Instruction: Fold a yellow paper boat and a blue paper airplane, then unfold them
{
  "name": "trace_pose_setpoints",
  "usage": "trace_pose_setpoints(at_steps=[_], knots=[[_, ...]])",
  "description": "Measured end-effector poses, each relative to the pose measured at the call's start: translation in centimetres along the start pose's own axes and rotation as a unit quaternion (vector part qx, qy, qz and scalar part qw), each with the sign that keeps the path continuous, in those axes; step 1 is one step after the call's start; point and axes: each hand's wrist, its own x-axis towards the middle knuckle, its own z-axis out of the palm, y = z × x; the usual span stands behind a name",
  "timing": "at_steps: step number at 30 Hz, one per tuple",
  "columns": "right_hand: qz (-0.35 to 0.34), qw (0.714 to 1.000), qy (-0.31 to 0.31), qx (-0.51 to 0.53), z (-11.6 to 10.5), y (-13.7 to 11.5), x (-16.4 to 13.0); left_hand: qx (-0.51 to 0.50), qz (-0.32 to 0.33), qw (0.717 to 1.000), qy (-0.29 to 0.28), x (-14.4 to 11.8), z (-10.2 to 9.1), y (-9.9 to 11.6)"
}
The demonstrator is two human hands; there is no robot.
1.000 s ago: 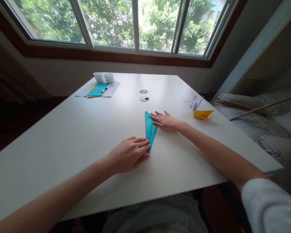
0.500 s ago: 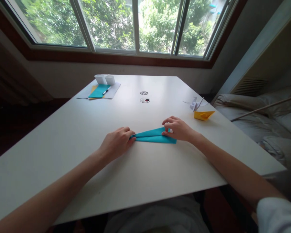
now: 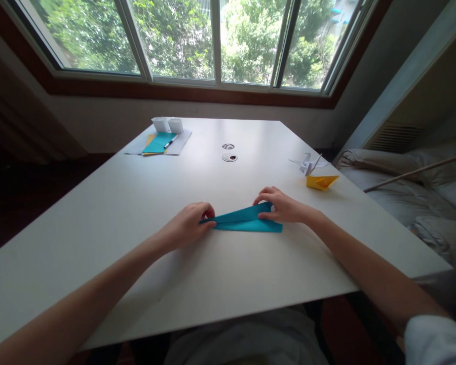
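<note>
The folded blue paper point(image 3: 237, 222) lies lengthwise in front of the person, low at the counter point(image 3: 251, 268); whether all of its underside rests there I can't tell. The left hand point(image 3: 205, 221) pinches its narrow end between thumb and fingers, while the right hand point(image 3: 268, 207) grips the wide end, thumb on the near side.

As for progress, I'd say the first folds are done: it is a long, slim wedge with a seam running along it. It looks like an in-between stage to me, the wide end being plain and no finished figure showing. How many folds are left, I can't judge from here.

Beyond the paper's wide end, to its right, sit a yellow paper boat point(image 3: 321, 183) and, just behind that, a white paper crane point(image 3: 308, 165). Straight beyond the paper, two round metal inserts point(image 3: 229, 158) are set in the pale top. Far off to its left are flat coloured sheets point(image 3: 157, 144), a pen point(image 3: 171, 141) and two white paper boxes point(image 3: 167, 125).

Past everything, a wide window point(image 3: 175, 40) shows leafy trees; well right of the paper stands a covered sofa point(image 3: 380, 170).
</note>
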Motion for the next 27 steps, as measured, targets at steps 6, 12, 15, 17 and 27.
trace_pose_setpoints(at_steps=[6, 12, 15, 17, 27], knots=[[-0.069, 0.984, 0.129, -0.102, -0.5, -1.6, 0.0, -0.238, -0.088, 0.967, -0.001, 0.2, -0.7, 0.2], [-0.135, 0.976, 0.155, -0.075, -0.8, -1.3, -0.1, -0.417, -0.136, 0.893, -0.097, 0.2, -1.7, -0.6], [-0.131, 0.971, 0.202, 0.007, -0.9, -0.5, 0.0, -0.476, -0.145, 0.858, -0.132, 0.1, -2.2, -1.2], [-0.129, 0.969, 0.204, 0.061, -0.9, -0.5, 0.0, -0.494, -0.152, 0.842, -0.158, 0.0, -2.4, -1.4], [0.139, 0.898, 0.201, 0.366, 0.1, -0.5, 0.8, -0.461, -0.129, 0.870, -0.117, -0.1, -3.0, -0.8]])
